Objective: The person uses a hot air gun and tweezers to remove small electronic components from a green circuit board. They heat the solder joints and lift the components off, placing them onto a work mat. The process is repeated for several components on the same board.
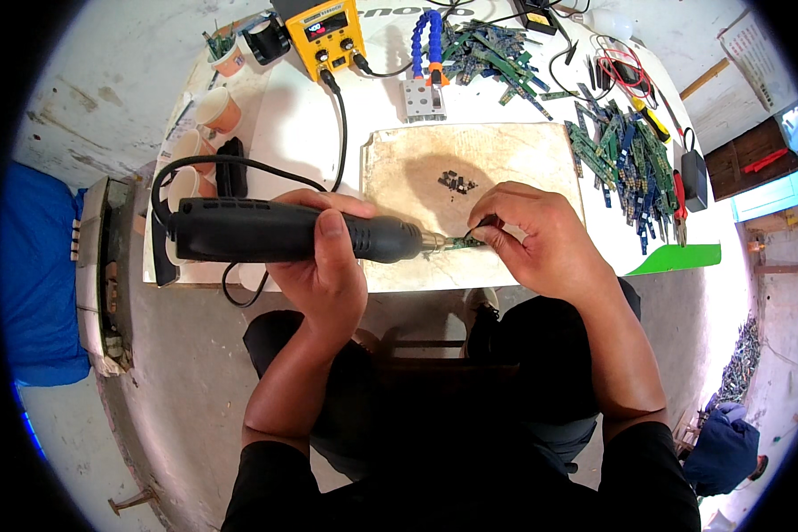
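In my left hand (324, 257) is a black hot-air gun (266, 229), held level with its metal nozzle toward the right. The nozzle tip meets a small green circuit board strip (464, 242) near the front edge of a worn, tan work board (390, 177). My right hand (541, 239) is closed at the strip's right end, pinching a thin dark tool that looks like tweezers (482, 223); the fingers hide most of it. Just beyond, several small black chips (457, 183) lie loose on the work board.
A yellow soldering station (324, 35) stands at the back, its cable leading to the gun. Beside it are a blue flexible arm (426, 40) and a grey metal block (423, 99). Circuit board strips (625, 164) pile at right, near red-handled pliers (680, 195). Paper cups (217, 111) line the left.
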{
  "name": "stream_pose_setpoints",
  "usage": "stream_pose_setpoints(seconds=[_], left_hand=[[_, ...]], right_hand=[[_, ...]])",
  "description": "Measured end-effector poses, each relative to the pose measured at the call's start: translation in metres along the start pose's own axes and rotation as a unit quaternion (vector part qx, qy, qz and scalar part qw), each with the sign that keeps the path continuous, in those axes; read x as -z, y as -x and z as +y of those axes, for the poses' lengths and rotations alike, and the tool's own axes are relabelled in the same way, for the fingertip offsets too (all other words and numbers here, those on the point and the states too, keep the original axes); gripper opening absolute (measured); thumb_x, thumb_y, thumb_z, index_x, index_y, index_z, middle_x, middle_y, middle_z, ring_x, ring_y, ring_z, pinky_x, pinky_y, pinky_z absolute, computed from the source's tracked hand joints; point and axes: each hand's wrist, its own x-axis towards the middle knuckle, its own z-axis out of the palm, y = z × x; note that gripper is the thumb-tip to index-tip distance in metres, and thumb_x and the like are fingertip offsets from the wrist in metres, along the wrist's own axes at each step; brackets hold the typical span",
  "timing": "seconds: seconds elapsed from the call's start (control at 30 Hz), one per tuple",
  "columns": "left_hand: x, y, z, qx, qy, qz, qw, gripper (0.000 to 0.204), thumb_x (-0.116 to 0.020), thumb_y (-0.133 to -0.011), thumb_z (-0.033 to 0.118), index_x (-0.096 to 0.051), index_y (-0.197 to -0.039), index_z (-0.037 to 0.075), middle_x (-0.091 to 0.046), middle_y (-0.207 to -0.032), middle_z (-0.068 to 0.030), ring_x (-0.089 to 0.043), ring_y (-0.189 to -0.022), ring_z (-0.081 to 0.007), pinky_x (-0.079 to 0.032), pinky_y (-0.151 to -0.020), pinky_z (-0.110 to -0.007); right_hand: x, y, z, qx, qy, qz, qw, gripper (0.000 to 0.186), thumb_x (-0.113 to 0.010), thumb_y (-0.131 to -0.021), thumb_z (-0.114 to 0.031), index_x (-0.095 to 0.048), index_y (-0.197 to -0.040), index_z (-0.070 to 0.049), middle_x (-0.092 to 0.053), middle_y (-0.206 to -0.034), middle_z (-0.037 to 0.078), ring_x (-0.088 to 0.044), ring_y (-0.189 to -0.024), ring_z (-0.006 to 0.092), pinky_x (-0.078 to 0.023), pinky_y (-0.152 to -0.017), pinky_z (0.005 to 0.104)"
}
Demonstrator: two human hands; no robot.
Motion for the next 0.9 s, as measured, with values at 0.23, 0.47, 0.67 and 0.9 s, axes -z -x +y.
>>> stream_pose_setpoints(seconds=[0.23,0.47,0.67,0.9], left_hand=[[0.0008,0.0002,0.0006,-0.003,-0.006,-0.004,1.000,0.018,-0.052,-0.100,0.019,-0.048,-0.107,0.003,-0.066,-0.081,-0.0155,-0.065,-0.074,-0.0209,-0.053,-0.073,-0.030],[0.0008,0.0001,0.0020,0.010,-0.006,0.002,1.000,0.018,-0.053,-0.100,0.019,-0.048,-0.107,0.003,-0.067,-0.082,-0.0148,-0.065,-0.075,-0.0199,-0.053,-0.072,-0.030],[0.0009,-0.0005,0.0015,-0.002,-0.007,-0.004,1.000,0.020,-0.053,-0.100,0.021,-0.049,-0.107,0.003,-0.066,-0.082,-0.0141,-0.065,-0.075,-0.0197,-0.053,-0.072,-0.030],[0.0042,-0.0007,-0.0009,-0.006,-0.016,0.005,1.000,0.021,-0.053,-0.100,0.022,-0.049,-0.107,0.003,-0.066,-0.081,-0.0141,-0.065,-0.075,-0.0198,-0.053,-0.072,-0.029]], right_hand=[[0.0001,-0.0001,0.0016,0.013,0.008,0.000,1.000,0.016,-0.067,-0.081,0.009,-0.064,-0.093,-0.001,-0.068,-0.092,0.013,-0.068,-0.083,0.0290,-0.053,-0.072,0.0335],[-0.0039,-0.0010,0.0031,0.033,-0.010,0.025,0.999,0.016,-0.065,-0.079,0.007,-0.062,-0.093,-0.002,-0.063,-0.086,0.017,-0.063,-0.082,0.0397,-0.051,-0.070,0.0430],[-0.0027,-0.0010,0.0019,0.030,-0.006,0.022,0.999,0.015,-0.065,-0.080,0.006,-0.062,-0.093,-0.002,-0.064,-0.086,0.017,-0.063,-0.083,0.0391,-0.051,-0.070,0.0425],[-0.0002,-0.0022,0.0012,0.037,0.004,0.057,0.998,0.015,-0.066,-0.081,0.005,-0.064,-0.094,-0.002,-0.066,-0.089,0.017,-0.065,-0.083,0.0378,-0.053,-0.072,0.0398]])
